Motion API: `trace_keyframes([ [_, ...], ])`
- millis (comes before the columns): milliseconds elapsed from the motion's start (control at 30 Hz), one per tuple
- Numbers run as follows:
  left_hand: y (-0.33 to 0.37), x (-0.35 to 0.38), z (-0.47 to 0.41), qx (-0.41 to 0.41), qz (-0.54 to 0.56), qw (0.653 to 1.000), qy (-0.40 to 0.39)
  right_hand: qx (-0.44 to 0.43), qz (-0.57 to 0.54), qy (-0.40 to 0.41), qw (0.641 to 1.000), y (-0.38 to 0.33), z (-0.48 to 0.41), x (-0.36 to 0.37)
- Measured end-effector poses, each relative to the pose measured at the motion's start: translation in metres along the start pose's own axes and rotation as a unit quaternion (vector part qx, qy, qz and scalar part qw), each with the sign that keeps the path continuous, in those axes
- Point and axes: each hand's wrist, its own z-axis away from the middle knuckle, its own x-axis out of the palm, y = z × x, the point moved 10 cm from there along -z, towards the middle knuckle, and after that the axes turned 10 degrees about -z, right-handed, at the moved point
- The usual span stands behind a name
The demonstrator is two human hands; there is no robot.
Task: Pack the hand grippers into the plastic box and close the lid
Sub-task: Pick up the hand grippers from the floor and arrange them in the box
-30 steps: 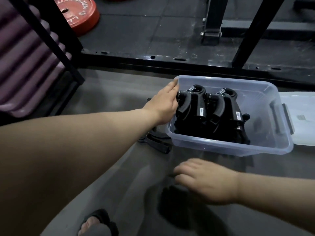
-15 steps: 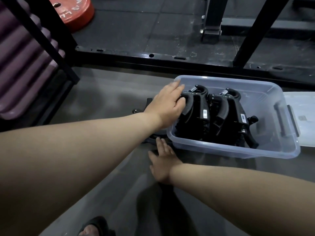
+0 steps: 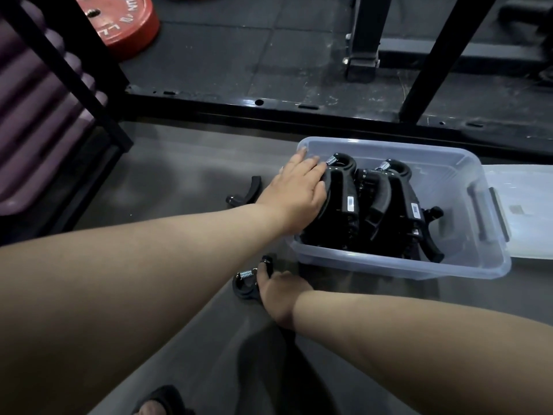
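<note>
Reaching leftward since a moment ago, the right hand now covers a loose hand gripper on the floor; its hold cannot be told. Beyond, the left hand lies flat-fingered on packed grippers in the plastic box, whose lid lies beside it, so packing likely continues.

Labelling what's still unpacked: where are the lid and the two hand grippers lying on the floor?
lid (image 3: 528, 188): head view, its flat top.
near hand gripper (image 3: 241, 289): head view, black ring beside spring.
far hand gripper (image 3: 253, 190): head view, curved handle.
</note>
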Motion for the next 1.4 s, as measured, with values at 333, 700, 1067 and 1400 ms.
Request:
trace_keyframes([
  [333, 0.005, 0.002, 0.002, 0.026, -0.051, 0.998, 0.009, 0.021, 0.038, 0.034, 0.998, 0.007, 0.014, -0.002],
  [700, 0.02, -0.006, 0.009, 0.06, -0.073, 0.995, 0.037, -0.036, -0.02, -0.124, 0.991, 0.055, 0.094, 0.029],
  [1067, 0.013, -0.001, 0.01, 0.022, -0.064, 0.997, 0.023, 0.034, -0.346, -0.234, 0.908, 0.144, 0.229, -0.092],
  [1400, 0.011, -0.003, 0.009, 0.015, -0.059, 0.997, 0.046, 0.194, -0.407, 0.205, 0.869, 0.244, 0.225, -0.223],
])
